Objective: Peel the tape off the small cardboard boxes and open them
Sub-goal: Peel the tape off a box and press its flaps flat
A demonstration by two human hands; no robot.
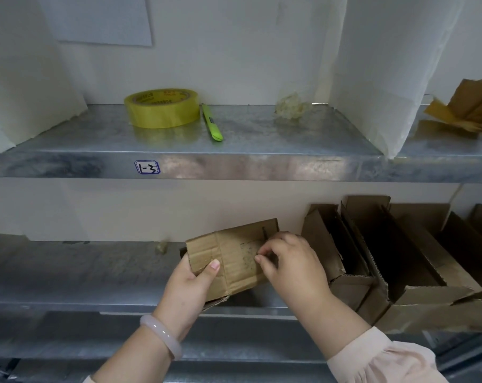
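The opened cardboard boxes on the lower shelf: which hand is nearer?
Right. The right hand sits just left of the opened boxes; the left hand is farther left, gripping the small box.

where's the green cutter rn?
Head view: the green cutter lies on the upper metal shelf, left of centre, just right of the yellow tape roll.

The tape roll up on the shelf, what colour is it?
The tape roll is yellow, seen best in the head view.

Small cardboard box (231, 258) gripped by left hand (187, 288), its top pinched by right hand (289, 264), opened boxes (394, 255) stood beside, tape roll (161, 107) laid on upper shelf (234, 161)
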